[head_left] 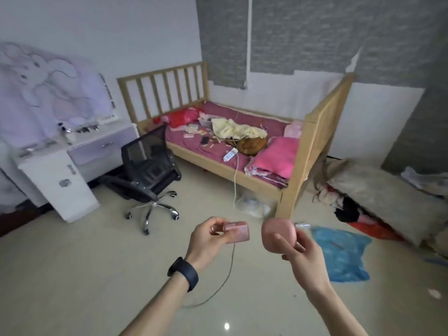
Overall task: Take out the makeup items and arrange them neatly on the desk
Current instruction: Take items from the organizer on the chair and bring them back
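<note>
Our left hand (206, 238) pinches flat pink rectangular case (237, 232), right hand (300, 251) grips round pink compact (277, 235); both well right of white table (60, 190), left nearer.

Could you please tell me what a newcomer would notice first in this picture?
The eye goes first to the foreground, where the left hand holds a small pink box and the right hand holds a round pink case, side by side above the floor. Behind them stands a wooden bed strewn with clutter. At the left is a white desk with a black chair before it.
</note>
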Tool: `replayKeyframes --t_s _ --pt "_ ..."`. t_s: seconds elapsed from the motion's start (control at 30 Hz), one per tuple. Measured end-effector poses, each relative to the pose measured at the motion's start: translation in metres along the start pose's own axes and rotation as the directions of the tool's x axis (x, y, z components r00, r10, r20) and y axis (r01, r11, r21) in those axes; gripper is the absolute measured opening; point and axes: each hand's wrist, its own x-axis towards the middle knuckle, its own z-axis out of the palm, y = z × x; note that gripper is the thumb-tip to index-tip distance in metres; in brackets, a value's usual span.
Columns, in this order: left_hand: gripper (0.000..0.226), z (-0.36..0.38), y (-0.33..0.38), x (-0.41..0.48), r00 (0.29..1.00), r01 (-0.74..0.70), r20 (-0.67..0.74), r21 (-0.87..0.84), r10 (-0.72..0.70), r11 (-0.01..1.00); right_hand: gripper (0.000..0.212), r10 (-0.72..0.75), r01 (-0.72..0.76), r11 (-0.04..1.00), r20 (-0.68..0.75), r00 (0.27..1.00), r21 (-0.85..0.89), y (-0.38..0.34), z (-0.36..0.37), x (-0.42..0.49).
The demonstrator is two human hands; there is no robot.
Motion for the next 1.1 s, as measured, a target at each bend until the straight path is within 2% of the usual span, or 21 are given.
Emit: replayKeyframes --t_s 0.07,0.17,0.27,0.33,0.43,0.57,0.7,0.83,1.1 --pt "0.029 -0.039 -0.004 0.020 0.999 0.015 -0.052 0.012 -0.014 1.000 0.021 -0.027 0.028 1.000 0.051 0.998 -0.010 -0.013 0.031 0.020" --pt "0.030 -0.092 -0.009 0.050 0.988 0.023 -0.157 0.046 -0.015 0.999 0.024 -0.037 0.037 0.999 0.131 0.991 0.003 -0.026 0.076 0.055" --pt "0.038 -0.128 -0.010 0.075 0.963 -0.043 -0.255 0.174 0.087 0.984 0.023 -0.056 0.055 0.998 0.194 0.979 0.008 -0.033 0.114 0.092" --pt "0.032 -0.145 -0.013 0.096 0.947 -0.069 -0.282 0.276 0.150 0.959 0.020 -0.061 0.059 0.998 0.242 0.968 0.014 -0.036 0.140 0.122" --pt "0.036 -0.163 -0.020 0.136 0.927 -0.088 -0.305 0.385 0.217 0.919 0.017 -0.059 0.055 0.998 0.319 0.946 0.022 -0.038 0.178 0.172" --pt "0.035 -0.180 -0.024 0.189 0.901 -0.031 -0.378 0.432 0.212 0.901 0.016 -0.069 0.061 0.998 0.429 0.901 0.032 -0.045 0.227 0.241" --pt "0.030 -0.202 -0.025 0.223 0.831 0.079 -0.537 0.370 0.144 0.926 0.017 -0.082 0.067 0.997 0.530 0.844 0.046 -0.064 0.280 0.300" --pt "0.025 -0.238 -0.028 0.239 0.765 0.162 -0.631 0.376 0.124 0.913 0.015 -0.105 0.088 0.994 0.620 0.777 0.058 -0.080 0.341 0.343" --pt "0.028 -0.347 -0.049 0.280 0.555 0.235 -0.823 0.296 0.122 0.926 0.020 -0.160 0.155 0.985 0.788 0.594 0.083 -0.105 0.490 0.394"
